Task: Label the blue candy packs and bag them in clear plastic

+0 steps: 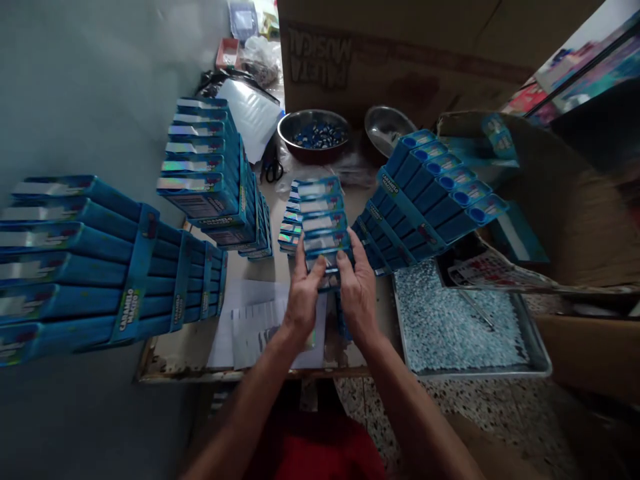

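Both hands are closed on the near end of a short stack of blue boxes (320,223) at the middle of the worktop (260,267). Left hand (303,293) holds the left side, right hand (356,290) the right side, thumbs on top, fingers clamped narrow around the bottom box.

Boxes: flat rectangular cardboard, glossy blue, each with a silvery holographic panel on its top face.

Taller stacks of the same boxes stand around:
- far left stack (100,260), banded; band reads "CARAMELO MASTO..." as far as I can read it
- back left stack (213,173), holographic tops showing
- right stack (425,197), tilted in view, round holes at the box ends

Paper sheets (250,320) lie flat under the wrists.

The metal tray (475,320) at right is full of small pale blue-white granules, pebbly texture.

A steel bowl (314,133) behind holds dark blue pieces. A second steel bowl (387,127) sits beside it.

The brown carton (400,47) at the back has print, seen upside down: "PALETA MUSICAL".
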`<state>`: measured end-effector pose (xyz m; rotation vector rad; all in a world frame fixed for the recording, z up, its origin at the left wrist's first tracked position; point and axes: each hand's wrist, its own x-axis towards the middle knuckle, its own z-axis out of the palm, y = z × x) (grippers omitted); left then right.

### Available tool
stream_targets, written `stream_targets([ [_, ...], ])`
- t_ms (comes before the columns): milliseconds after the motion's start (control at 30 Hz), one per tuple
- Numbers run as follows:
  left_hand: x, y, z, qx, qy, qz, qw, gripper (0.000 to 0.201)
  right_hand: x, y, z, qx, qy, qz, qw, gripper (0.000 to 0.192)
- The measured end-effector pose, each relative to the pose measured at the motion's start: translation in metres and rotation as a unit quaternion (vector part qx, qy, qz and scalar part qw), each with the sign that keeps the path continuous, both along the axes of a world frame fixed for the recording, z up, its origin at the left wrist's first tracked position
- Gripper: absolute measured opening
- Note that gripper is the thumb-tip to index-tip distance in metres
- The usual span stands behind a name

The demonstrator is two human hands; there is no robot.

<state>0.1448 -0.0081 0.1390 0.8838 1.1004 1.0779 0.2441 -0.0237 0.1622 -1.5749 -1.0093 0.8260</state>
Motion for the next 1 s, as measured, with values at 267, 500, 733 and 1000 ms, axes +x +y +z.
stream_targets([
  [267, -0.033, 0.138, 0.0, 0.093, 0.061, -0.085, 0.99, 0.053, -0.033, 0.119, -0.051, 0.058, 0.013, 0.011, 0.998, 0.063],
  [500, -0.046, 0.084, -0.026, 0.245, 0.27, 0.067, 0.929, 0.059, 0.003, 0.079, -0.108, -0.001, 0.025, 0.016, 1.0, 0.064],
  [733, -0.09, -0.035, -0.171, 0.11, 0.498, -0.142, 0.848, 0.034, -0.032, -0.054, -0.2, -0.167, -0.189, 0.085, 0.964, 0.035],
  [1000, -0.095, -0.005, -0.233, 0.119, 0.523, -0.241, 0.809, 0.016, -0.037, -0.045, -0.244, -0.164, -0.349, 0.233, 0.893, 0.03],
])
